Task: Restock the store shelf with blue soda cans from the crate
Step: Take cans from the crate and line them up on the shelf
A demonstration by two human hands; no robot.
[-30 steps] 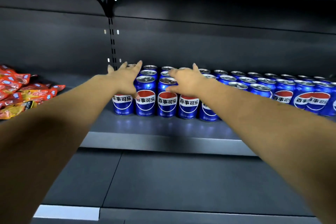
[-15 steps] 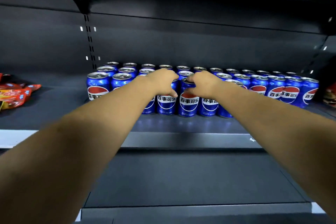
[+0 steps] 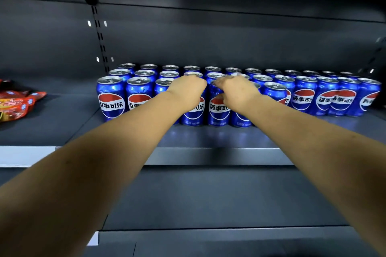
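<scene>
From the head view, I have both arms stretched out to the shelf (image 3: 217, 155), and the cans (image 3: 305, 98) stand on it in three rows, front to back, running from left of centre to the far right edge. The left hand (image 3: 187, 92) is draped over the top of a front-row can, knuckles up, fingers curled down behind it; I read that as a grip on the left can (image 3: 193, 110), though the fingertips are hidden, so I am not certain. The right hand (image 3: 236, 92) sits just beside it, touching or nearly so, with its fingers bent over the rim of the middle can (image 3: 219, 108) and the thumb down its face, holding it. The crate is not in view.

Off to the left lie red snack packs (image 3: 14, 104), well apart from the cans.

What worries me: the cans are packed touching one another, so any sideways shove from either hand could jostle neighbours and knock one out of line or tip it. The front row stands near the shelf lip, and a pull toward me could drag a can over the edge. The two hands are also crowded together and may foul each other.
</scene>
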